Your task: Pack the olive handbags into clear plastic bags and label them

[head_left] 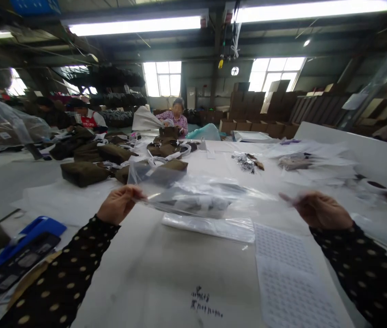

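A clear plastic bag (210, 189) is stretched sideways above the white table, with something grey and white showing through it that I cannot make out. My left hand (120, 203) pinches its left edge between thumb and fingers. On the other side my right hand (321, 209), slightly blurred, closes on the bag's right edge. Under the bag lies a folded stack of clear plastic (210, 228). Beside that stack, nearer my right arm, is a printed sheet (292, 278) of rows of small marks.
Olive-brown bags (86, 173) are heaped at the left and middle. A blue tape dispenser (43, 225) and a black device (22, 262) sit at lower left. Small silvery pieces (246, 161) and plastic sheets (319, 159) lie at right. A co-worker (176, 118) sits across the table.
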Demonstrator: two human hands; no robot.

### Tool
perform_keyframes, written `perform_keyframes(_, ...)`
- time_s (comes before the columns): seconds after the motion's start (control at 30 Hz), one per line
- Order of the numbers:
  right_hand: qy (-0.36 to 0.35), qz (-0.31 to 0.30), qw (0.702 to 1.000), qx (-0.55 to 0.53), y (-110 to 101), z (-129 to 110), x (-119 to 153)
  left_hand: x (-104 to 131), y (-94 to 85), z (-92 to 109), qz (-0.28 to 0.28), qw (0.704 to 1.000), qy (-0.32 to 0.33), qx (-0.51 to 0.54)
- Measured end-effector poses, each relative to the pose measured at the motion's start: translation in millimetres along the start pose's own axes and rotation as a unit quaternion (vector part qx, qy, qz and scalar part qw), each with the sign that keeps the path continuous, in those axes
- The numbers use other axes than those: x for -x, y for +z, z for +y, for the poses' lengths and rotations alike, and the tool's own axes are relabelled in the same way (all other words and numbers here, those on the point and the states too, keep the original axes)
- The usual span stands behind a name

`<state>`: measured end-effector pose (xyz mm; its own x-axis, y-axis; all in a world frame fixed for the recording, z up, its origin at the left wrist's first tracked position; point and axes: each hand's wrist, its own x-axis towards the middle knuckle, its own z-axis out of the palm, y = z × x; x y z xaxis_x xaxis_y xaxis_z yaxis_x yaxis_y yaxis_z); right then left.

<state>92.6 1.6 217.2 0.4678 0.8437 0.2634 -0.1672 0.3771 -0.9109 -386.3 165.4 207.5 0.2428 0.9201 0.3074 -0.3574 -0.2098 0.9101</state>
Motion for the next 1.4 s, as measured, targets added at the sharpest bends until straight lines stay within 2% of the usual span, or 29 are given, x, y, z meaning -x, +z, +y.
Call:
perform_keyframes(0.07,0.045,-0.093,0.991,0.089,-28,36,35,35,-14.8,-29,-0.052,0.996,-0.051,-0.054)
perform_keyframes(0.13,0.103,-0.153,0.968,0.171,-52,79,73,69,-22.9,-63,-0.105,0.984,-0.105,-0.098)
perform_keyframes(0.23,0.195,-0.169,0.937,0.236,-77,126,127,110,-23.6,-105,-0.163,0.965,-0.164,-0.122)
perform_keyframes(0.3,0.240,-0.155,0.928,0.240,-85,133,157,130,-22.5,-120,-0.198,0.952,-0.192,-0.134)
perform_keyframes(0.37,0.238,-0.140,0.931,0.239,-82,126,179,144,-24.6,-126,-0.238,0.936,-0.211,-0.152)
perform_keyframes(0.43,0.173,-0.125,0.942,0.258,-64,116,197,153,-30.9,-127,-0.276,0.919,-0.224,-0.171)
perform_keyframes(0.5,0.070,-0.139,0.939,0.305,-29,116,216,158,-38.9,-124,-0.301,0.907,-0.231,-0.185)
perform_keyframes(0.57,-0.022,-0.207,0.903,0.377,14,132,238,160,-45.7,-121,-0.314,0.903,-0.219,-0.197)
perform_keyframes(0.63,-0.073,-0.260,0.849,0.454,52,159,263,161,-49.4,-117,-0.329,0.901,-0.180,-0.220)
perform_keyframes(0.67,-0.082,-0.275,0.822,0.492,66,173,274,162,-50.3,-116,-0.337,0.898,-0.157,-0.234)
perform_keyframes(0.73,-0.084,-0.287,0.779,0.552,80,198,292,163,-50.8,-114,-0.348,0.894,-0.121,-0.255)
perform_keyframes(0.77,-0.081,-0.290,0.765,0.569,82,207,299,163,-50.8,-113,-0.347,0.894,-0.114,-0.261)
perform_keyframes(0.83,-0.076,-0.293,0.757,0.579,78,217,309,164,-49.8,-112,-0.331,0.898,-0.105,-0.271)
perform_keyframes(0.93,-0.059,-0.291,0.771,0.563,71,219,318,162,-41.7,-110,-0.292,0.907,-0.087,-0.289)
perform_keyframes(1.0,-0.043,-0.287,0.781,0.554,71,218,321,157,-27.8,-108,-0.264,0.904,-0.056,-0.332)
perform_keyframes(1.03,-0.009,-0.281,0.798,0.532,72,218,323,153,-17.9,-108,-0.247,0.893,-0.027,-0.375)
perform_keyframes(1.07,0.055,-0.272,0.828,0.487,74,218,325,149,-6.5,-110,-0.224,0.876,0.006,-0.428)
perform_keyframes(1.13,0.228,-0.242,0.878,0.344,79,222,328,143,18.9,-118,-0.168,0.832,0.064,-0.524)
perform_keyframes(1.2,0.362,-0.211,0.882,0.215,84,227,330,141,43.8,-133,-0.118,0.807,0.086,-0.572)
perform_keyframes(1.27,0.403,-0.201,0.873,0.185,87,232,332,146,65.0,-154,-0.074,0.802,0.085,-0.586)
perform_keyframes(1.4,0.429,-0.197,0.861,0.189,90,238,331,173,96.6,-190,-0.004,0.794,0.095,-0.600)
